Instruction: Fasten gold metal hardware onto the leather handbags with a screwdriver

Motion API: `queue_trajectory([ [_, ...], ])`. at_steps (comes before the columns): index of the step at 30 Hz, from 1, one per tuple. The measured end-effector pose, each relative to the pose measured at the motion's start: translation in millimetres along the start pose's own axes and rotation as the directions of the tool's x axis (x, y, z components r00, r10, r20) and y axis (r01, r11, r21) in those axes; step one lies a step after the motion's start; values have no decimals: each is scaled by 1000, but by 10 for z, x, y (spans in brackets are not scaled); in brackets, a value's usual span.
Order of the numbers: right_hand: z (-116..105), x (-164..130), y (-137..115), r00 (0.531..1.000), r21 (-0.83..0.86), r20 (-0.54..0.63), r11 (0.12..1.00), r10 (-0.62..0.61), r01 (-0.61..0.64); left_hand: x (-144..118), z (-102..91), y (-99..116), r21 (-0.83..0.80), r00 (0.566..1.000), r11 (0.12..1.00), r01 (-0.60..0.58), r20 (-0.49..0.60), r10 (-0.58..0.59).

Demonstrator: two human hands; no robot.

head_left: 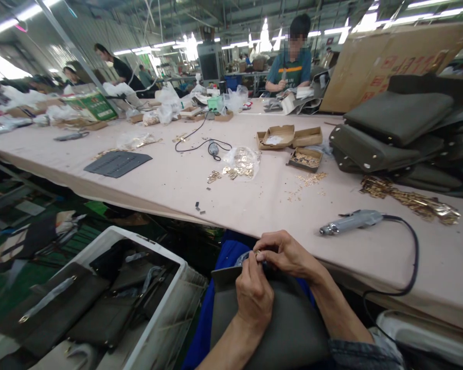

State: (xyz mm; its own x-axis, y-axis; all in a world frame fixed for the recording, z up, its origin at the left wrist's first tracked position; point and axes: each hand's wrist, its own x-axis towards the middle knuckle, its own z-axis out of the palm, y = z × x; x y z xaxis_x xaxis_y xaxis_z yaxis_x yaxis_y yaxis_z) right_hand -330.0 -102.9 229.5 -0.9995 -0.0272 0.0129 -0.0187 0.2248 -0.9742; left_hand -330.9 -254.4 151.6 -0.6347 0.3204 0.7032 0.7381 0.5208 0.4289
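The dark grey bag point(278, 324) lay on the person's lap, steadying it; the left hand point(254, 293) and right hand point(289, 254) pinched a small metal fitting point(256, 253) at its top edge, the electric screwdriver point(351, 222) parked nearby on the table point(177, 185).

The table point(170, 180) is pale pink; gold-coloured fittings point(409, 198) glint near its right edge beside dark olive bags point(393, 123). A grey power tool point(351, 222) trails a black cord point(409, 267). Brown cardboard trays point(289, 136) sit mid-table, a dark grey ribbed mat point(118, 163) toward the left edge, a white crate point(154, 318) below
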Motion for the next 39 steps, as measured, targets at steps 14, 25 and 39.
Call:
queue_trajectory([
  [14,170,-22,145,978,1,-207,1000,29,-29,59,-16,-183,-230,999,973,-8,47,19],
  [25,307,-128,289,970,208,-241,978,16,36,329,-444,-263,-498,609,359,789,713,-348],
  [39,363,27,24,982,5,-188,1000,7,-6,337,-443,-213,-516,488,49,855,770,-411],
])
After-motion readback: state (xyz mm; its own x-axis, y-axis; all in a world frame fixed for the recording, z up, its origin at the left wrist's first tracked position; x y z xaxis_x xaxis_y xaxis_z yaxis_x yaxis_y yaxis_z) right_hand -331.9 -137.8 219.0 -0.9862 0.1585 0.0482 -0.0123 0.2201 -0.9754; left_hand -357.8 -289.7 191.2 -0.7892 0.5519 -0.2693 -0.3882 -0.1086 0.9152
